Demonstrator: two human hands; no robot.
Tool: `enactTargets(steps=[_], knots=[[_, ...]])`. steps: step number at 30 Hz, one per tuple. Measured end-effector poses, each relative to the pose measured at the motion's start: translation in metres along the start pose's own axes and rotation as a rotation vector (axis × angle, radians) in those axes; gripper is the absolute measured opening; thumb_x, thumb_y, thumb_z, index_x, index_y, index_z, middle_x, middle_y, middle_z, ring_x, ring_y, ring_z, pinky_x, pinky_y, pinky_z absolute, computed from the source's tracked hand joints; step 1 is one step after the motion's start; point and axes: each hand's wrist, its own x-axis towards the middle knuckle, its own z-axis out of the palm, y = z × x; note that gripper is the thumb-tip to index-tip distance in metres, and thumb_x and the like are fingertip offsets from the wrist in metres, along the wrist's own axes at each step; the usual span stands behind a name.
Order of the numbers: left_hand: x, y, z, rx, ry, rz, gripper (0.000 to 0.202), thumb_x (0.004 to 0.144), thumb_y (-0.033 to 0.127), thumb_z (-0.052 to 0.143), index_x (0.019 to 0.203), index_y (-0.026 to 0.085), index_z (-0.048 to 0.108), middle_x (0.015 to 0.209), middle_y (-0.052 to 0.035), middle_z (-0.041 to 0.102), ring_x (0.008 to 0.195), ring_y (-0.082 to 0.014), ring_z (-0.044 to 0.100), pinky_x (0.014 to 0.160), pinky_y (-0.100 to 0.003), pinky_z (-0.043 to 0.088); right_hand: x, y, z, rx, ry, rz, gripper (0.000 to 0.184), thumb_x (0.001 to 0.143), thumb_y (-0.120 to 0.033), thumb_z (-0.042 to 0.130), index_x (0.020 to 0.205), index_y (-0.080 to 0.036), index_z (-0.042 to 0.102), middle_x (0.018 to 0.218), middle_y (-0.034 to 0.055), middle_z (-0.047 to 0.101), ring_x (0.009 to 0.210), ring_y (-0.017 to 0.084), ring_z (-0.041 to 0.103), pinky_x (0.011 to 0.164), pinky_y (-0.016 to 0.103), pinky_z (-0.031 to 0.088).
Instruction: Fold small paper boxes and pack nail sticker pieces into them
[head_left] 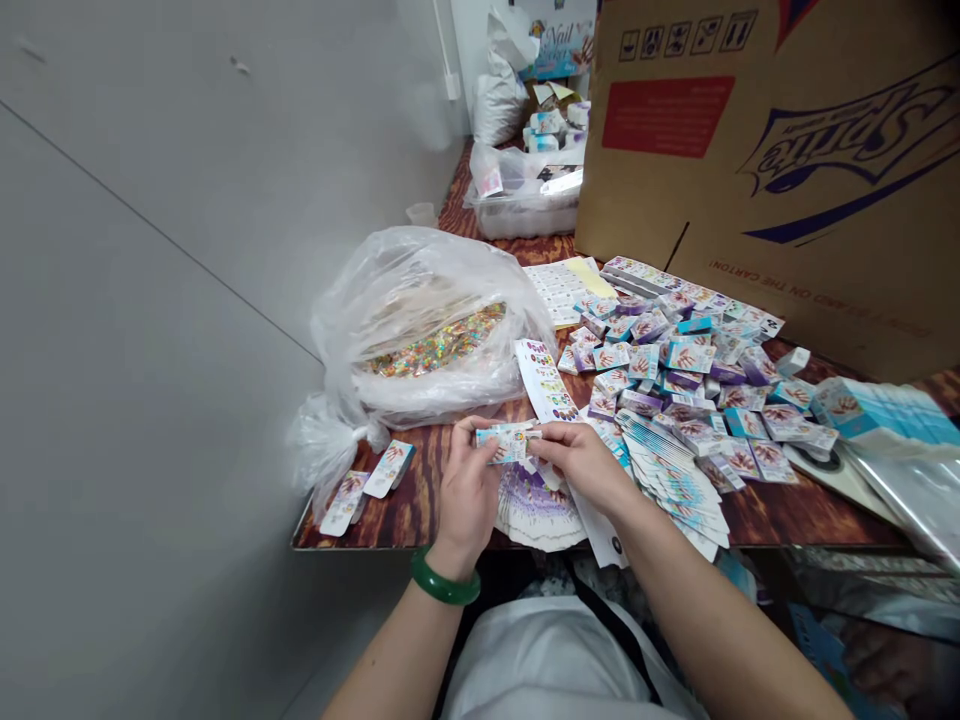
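Note:
Between both hands is a small white and light-blue printed carton [508, 445], held level above the table's front edge. My left hand [469, 492], with a green bangle on its wrist, grips the carton's left end between thumb and fingers. At the carton's right end, the fingers of my right hand [582, 458] are pinched on it. Just below lies a fan of flat purple and white cartons [540, 510]. A second fan of flat blue and white cartons [671, 480] spreads beside my right forearm. Long printed sticker sheets [546, 383] lie partly under my right hand.
A clear plastic bag of colourful small pieces [442, 345] stands left of centre by the grey wall. Two cartons [390, 468] lie at the left corner. Many filled-out small boxes [686, 355] are heaped right, before a large cardboard box [750, 150]. Behind is a clear tub [525, 212].

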Motion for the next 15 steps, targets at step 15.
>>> enactTargets(steps=[15], knots=[[0.003, -0.007, 0.000, -0.088, 0.105, -0.027, 0.015, 0.083, 0.036, 0.058, 0.090, 0.023, 0.055, 0.086, 0.0035, 0.051, 0.077, -0.0094, 0.052, 0.069, -0.019, 0.044, 0.006, 0.010, 0.007, -0.176, 0.115, -0.370, 0.010, 0.070, -0.019, 0.062, 0.066, -0.022, 0.071, 0.076, 0.0021, 0.058, 0.076, 0.016, 0.054, 0.077, 0.032, 0.040]])
